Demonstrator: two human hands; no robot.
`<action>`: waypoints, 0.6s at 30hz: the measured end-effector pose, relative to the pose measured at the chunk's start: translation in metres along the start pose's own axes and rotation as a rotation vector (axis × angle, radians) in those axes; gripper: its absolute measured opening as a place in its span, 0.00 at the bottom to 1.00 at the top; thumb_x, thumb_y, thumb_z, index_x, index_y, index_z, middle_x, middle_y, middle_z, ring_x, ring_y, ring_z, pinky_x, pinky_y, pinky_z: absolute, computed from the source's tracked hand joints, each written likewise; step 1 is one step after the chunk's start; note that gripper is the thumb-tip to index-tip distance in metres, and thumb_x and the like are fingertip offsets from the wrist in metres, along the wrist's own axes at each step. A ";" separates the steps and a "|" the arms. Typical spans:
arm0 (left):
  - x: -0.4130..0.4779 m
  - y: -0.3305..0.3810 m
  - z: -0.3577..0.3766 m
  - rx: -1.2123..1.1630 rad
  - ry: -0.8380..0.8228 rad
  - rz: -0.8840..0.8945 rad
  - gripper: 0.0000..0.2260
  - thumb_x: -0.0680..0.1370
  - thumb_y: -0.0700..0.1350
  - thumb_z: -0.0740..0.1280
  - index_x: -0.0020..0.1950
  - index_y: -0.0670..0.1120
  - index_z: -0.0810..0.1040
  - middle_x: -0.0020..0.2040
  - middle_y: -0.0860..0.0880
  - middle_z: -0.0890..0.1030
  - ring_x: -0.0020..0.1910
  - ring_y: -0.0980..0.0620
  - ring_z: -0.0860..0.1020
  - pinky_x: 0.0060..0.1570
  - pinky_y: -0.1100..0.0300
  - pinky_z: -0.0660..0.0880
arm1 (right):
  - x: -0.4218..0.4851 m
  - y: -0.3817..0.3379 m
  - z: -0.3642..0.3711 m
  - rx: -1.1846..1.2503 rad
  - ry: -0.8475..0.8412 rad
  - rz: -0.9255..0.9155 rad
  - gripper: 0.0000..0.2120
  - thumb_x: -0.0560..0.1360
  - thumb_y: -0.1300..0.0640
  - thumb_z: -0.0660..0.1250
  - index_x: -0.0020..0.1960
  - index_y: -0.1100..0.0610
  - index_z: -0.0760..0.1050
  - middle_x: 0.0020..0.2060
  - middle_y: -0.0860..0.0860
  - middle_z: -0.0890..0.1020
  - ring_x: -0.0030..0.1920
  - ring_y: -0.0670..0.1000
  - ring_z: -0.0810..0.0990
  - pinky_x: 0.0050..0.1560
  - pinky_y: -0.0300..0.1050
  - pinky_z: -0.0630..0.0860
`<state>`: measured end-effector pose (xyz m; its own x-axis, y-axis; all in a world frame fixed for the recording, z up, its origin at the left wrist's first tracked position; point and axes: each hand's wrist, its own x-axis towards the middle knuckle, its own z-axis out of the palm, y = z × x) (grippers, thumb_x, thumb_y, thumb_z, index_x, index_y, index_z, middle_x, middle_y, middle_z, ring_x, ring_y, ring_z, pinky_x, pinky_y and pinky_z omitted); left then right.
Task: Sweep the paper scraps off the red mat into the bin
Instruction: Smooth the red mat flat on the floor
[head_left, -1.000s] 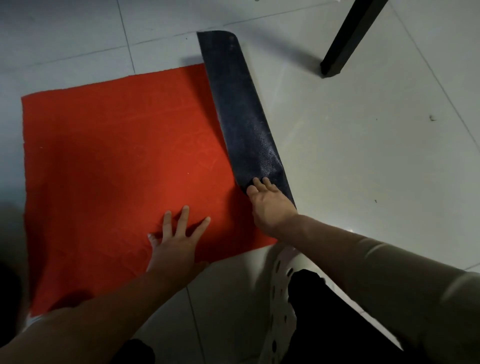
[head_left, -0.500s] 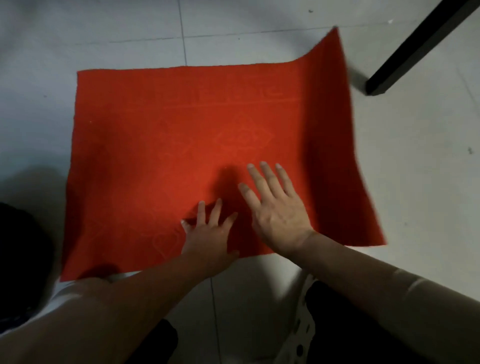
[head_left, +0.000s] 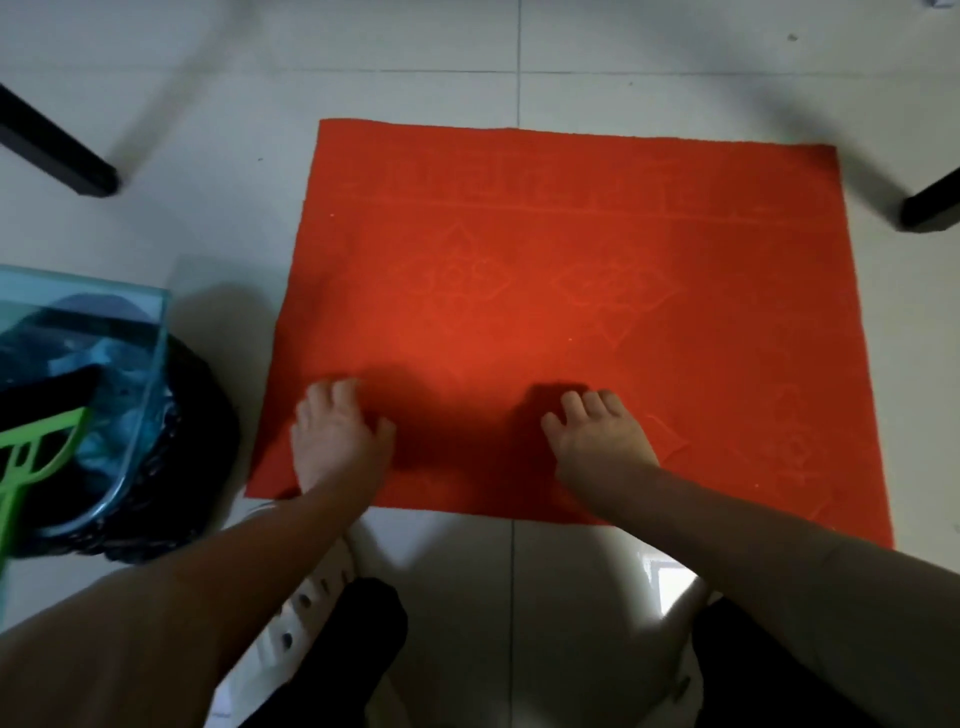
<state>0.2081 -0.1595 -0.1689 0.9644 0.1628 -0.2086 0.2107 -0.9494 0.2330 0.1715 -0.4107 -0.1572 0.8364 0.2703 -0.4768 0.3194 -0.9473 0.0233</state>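
The red mat (head_left: 571, 291) lies flat on the white tiled floor, its embossed pattern facing up. My left hand (head_left: 335, 434) rests palm down on the mat near its front left corner. My right hand (head_left: 597, 439) rests palm down on the mat near the middle of its front edge. Neither hand holds anything. Only tiny white specks show on the mat; no larger paper scraps are visible. The bin (head_left: 176, 447), lined with a black bag, stands left of the mat.
A clear dustpan (head_left: 130, 364) with a green handle (head_left: 36, 457) sits on the bin. Black table legs stand at the far left (head_left: 62, 156) and far right (head_left: 932, 205). My knees and white slippers are below the mat's front edge.
The mat's folded right edge has been laid flat. My view has shifted left, bringing the bin into sight. My hands have spread apart along the front edge.
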 end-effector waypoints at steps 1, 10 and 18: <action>0.006 -0.015 -0.002 0.014 -0.004 -0.136 0.25 0.70 0.48 0.69 0.65 0.43 0.70 0.62 0.39 0.71 0.61 0.37 0.69 0.60 0.45 0.67 | 0.004 -0.004 -0.003 0.013 0.020 -0.013 0.17 0.75 0.54 0.59 0.63 0.55 0.69 0.61 0.58 0.71 0.61 0.60 0.69 0.64 0.55 0.62; 0.025 -0.072 -0.004 -0.086 -0.158 -0.665 0.32 0.72 0.55 0.69 0.69 0.39 0.65 0.67 0.34 0.69 0.66 0.33 0.67 0.65 0.43 0.64 | 0.041 -0.050 -0.023 0.118 0.001 -0.134 0.28 0.75 0.49 0.63 0.72 0.54 0.63 0.68 0.53 0.69 0.68 0.56 0.66 0.67 0.52 0.62; 0.038 -0.086 -0.013 -0.459 -0.237 -0.724 0.27 0.69 0.55 0.73 0.58 0.38 0.73 0.47 0.41 0.78 0.39 0.44 0.78 0.35 0.55 0.76 | 0.041 -0.046 -0.023 0.103 -0.038 -0.169 0.31 0.72 0.49 0.65 0.72 0.55 0.63 0.70 0.54 0.68 0.70 0.55 0.66 0.70 0.51 0.61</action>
<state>0.2285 -0.0685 -0.1844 0.5219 0.5730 -0.6318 0.8484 -0.4259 0.3145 0.2016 -0.3517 -0.1577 0.7565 0.4224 -0.4993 0.4052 -0.9020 -0.1492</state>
